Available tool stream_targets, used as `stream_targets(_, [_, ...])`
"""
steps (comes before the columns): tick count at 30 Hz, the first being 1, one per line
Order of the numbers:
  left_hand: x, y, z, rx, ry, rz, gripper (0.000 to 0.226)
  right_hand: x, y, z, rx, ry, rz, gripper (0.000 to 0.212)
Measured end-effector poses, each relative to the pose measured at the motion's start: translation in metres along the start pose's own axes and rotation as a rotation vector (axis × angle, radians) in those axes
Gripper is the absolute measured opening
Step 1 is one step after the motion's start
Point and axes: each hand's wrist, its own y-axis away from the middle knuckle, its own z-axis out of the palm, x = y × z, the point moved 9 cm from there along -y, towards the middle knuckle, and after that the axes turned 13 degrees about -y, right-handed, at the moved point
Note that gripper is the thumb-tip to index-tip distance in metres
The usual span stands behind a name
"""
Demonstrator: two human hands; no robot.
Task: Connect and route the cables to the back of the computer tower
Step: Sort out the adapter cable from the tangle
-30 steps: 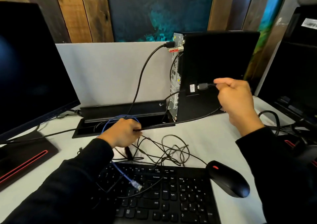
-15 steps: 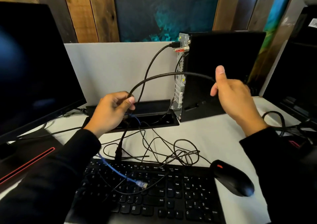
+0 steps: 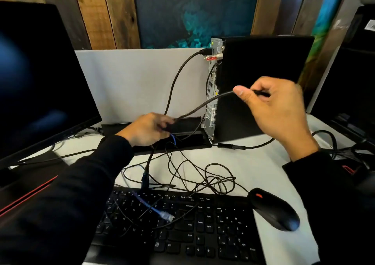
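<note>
At six o'clock your blue network cable (image 3: 162, 214) lies loose across the keyboard (image 3: 203, 234), not yet connected. Farther out, your left hand (image 3: 146, 130) and right hand (image 3: 278, 108) both pinch one black cable (image 3: 203, 105), strung between them. At twelve o'clock the tower (image 3: 263, 82) has one cable plugged near its top.

Black cable (image 3: 203, 105) taut beside upright tower (image 3: 263, 86)
</note>
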Motion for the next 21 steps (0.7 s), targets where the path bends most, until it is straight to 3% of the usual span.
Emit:
stream_targets(2, [-0.037, -0.004, 0.019, -0.073, -0.049, -0.108, 0.037, 0.001, -0.002, -0.012, 0.07, -0.04, -0.001, 0.046])
stream_targets(4, [-0.05, -0.002, 0.035, -0.119, 0.021, -0.153, 0.019, 0.003, -0.002, -0.013, 0.086, -0.076, -0.007, 0.048])
stream_targets(8, [-0.045, 0.009, 0.063, -0.207, 0.634, -0.307, 0.018, 0.009, 0.001, -0.004, 0.074, -0.097, 0.014, 0.048])
stream_targets(12, [-0.04, 0.01, 0.072, -0.181, 0.911, -0.395, 0.03, 0.013, 0.003, -0.001, 0.073, -0.099, 0.023, 0.049])
stream_targets(16, [-0.046, 0.01, 0.068, -0.17, 0.961, -0.497, 0.036, 0.008, 0.003, 0.003, -0.01, -0.128, -0.001, 0.047])
stream_targets(21, [-0.023, 0.007, 0.049, -0.155, 0.978, -0.451, 0.026, -0.009, 0.011, 0.028, -0.215, -0.122, -0.054, 0.041])
